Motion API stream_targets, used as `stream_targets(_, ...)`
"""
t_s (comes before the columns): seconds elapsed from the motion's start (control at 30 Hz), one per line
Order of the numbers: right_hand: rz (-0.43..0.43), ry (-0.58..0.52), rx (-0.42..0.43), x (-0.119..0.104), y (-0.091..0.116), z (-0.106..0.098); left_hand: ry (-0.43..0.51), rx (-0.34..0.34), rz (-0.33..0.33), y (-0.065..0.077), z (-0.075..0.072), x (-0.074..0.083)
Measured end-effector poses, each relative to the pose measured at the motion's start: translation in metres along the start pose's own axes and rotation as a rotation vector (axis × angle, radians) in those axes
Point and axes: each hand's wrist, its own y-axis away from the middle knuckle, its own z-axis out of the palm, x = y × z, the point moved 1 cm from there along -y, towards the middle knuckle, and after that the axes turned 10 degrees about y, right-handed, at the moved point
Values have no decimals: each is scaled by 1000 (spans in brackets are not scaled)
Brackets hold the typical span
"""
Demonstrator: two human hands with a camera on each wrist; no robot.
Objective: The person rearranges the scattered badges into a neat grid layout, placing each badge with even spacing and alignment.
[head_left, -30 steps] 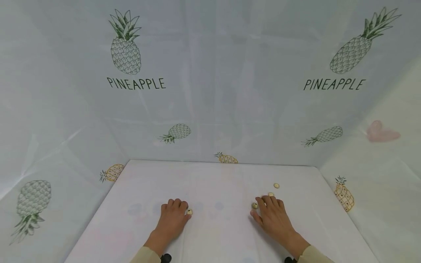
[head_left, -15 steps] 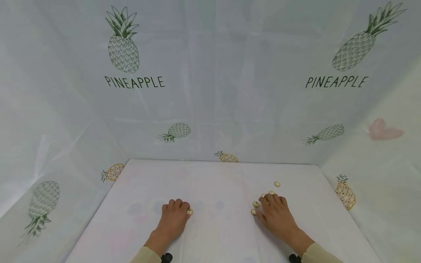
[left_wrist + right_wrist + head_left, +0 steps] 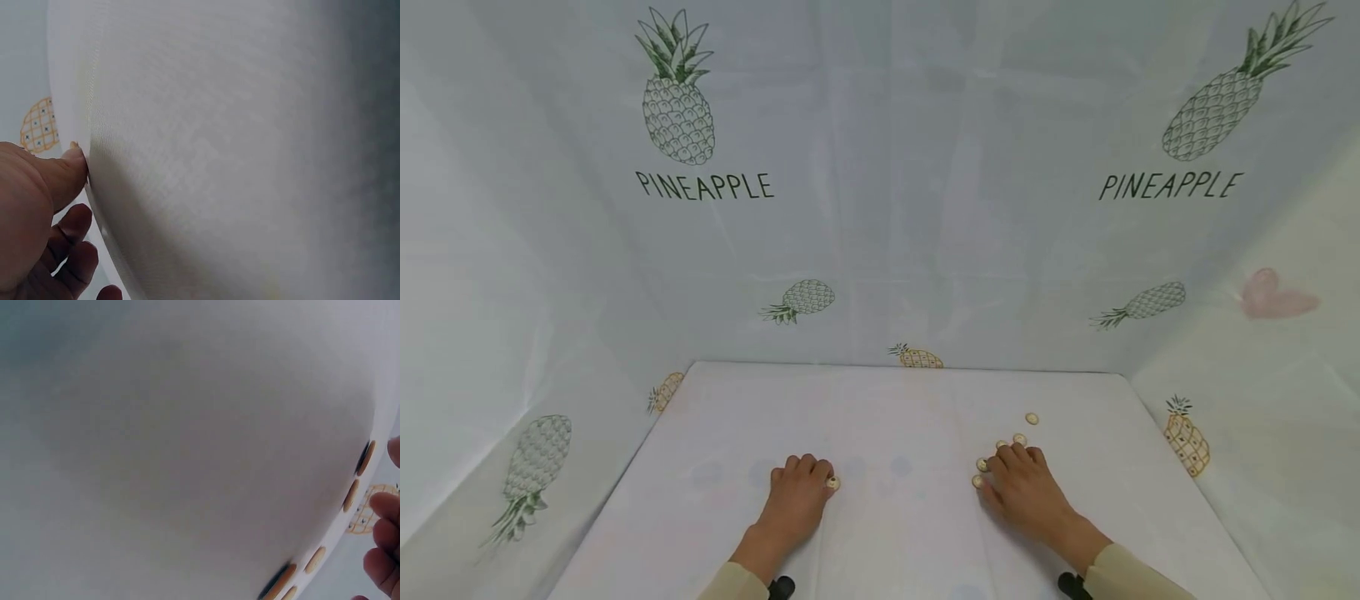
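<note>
My left hand pinches a small round pale-wood disc with a dark mark, between thumb and forefinger low over the table. In the left wrist view the thumb covers most of that disc. My right hand is held low on the right, fingers loosely bent, beside several similar discs. One disc lies by its thumb and a dark-marked disc by its forefinger. Two more, a partly hidden disc and a disc, lie just past the fingertips.
Another pale disc lies farther back, apart from the others. A white cloth covers the table. Behind it and at both sides hang pale sheets printed with pineapples. A black wrist mount shows below the left hand.
My right hand has shifted slightly, and its thumb has drawn back, so the disc beside it has come into view. My left hand has stayed in place with its disc.
</note>
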Motion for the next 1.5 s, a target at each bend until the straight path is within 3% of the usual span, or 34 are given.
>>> stream_targets(0.37,-27,11,-44,-4,-5,9,-19,-4,11,-2,-2,2)
stream_targets(0.63,-58,-37,-66,-3,-7,3,-56,-8,47,-3,-1,2)
stream_targets(0.9,-4,-22,-81,1,-6,0,-57,-5,39,-4,2,0)
stream_targets(1.17,-38,-18,-23,-2,-8,7,-26,-29,11,-3,1,-1)
stream_targets(1.5,-15,-72,-171,2,-10,0,-17,-32,1,-3,-1,2)
